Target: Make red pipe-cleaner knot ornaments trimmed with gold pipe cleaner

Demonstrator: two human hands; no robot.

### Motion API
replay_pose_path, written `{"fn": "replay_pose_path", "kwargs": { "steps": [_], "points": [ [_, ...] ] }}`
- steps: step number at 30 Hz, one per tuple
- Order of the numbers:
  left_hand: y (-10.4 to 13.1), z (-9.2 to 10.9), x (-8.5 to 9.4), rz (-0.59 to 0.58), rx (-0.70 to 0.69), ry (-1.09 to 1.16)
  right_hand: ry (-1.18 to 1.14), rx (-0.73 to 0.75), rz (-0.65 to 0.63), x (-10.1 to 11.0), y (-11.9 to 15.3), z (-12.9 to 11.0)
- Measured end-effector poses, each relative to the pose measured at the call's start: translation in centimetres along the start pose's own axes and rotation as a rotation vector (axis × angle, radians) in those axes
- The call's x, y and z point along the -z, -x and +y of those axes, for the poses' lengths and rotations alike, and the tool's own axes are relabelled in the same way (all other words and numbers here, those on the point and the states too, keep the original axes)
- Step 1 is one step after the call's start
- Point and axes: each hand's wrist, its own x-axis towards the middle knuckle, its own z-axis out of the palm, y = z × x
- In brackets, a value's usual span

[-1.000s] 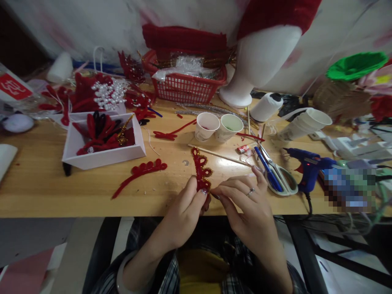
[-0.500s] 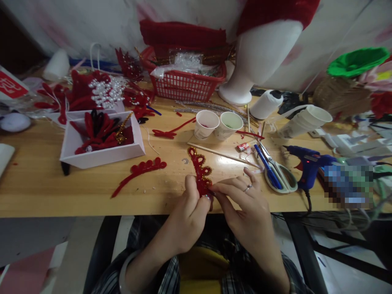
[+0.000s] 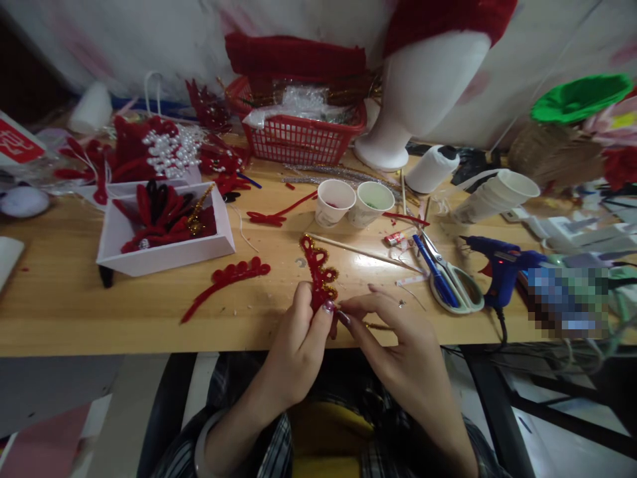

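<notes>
My left hand is closed round the lower part of a red pipe-cleaner piece, its thumb pressed on the front. Small loops run along that piece's right edge, trimmed in glittery gold. My right hand pinches thumb and fingertips together at the piece's lower right side. A gold tinsel stem sticks out behind those fingers; the exact pinch point is partly hidden. To the left, a similar red looped piece without gold lies on the table.
A white box of red and black pieces stands at left. Two paper cups are behind my hands. Scissors, a blue pen and a blue glue gun lie at right. A red basket is at the back.
Both hands have shifted slightly left with the red piece. My right fingers have curled more, and the gold stem now shows past them.
</notes>
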Motion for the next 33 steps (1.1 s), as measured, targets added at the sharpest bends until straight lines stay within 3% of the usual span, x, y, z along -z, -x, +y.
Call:
{"fn": "replay_pose_path", "kwargs": {
  "steps": [5, 13, 20, 28, 33],
  "points": [
    [-0.5, 0.2, 0.4, -0.019, 0.008, 0.092, -0.021, 0.014, -0.125, 1.1, 0.0, 0.7],
    [-0.9, 0.0, 0.7, -0.131, 0.061, 0.323, -0.005, 0.076, -0.124, 1.8, 0.0, 1.1],
    [-1.6, -0.3, 1.0, -0.04, 0.047, 0.352, -0.007, 0.103, -0.173, 1.8, -0.3, 1.2],
    [-1.6, -0.5, 0.0, 0.083, 0.059, 0.325, 0.004, 0.148, -0.091, 1.4, -0.5, 0.9],
    [-1.2, -0.5, 0.1, 0.027, 0.109, 0.228, 0.038, 0.185, -0.002, 1.4, -0.2, 1.2]
  ]
}}
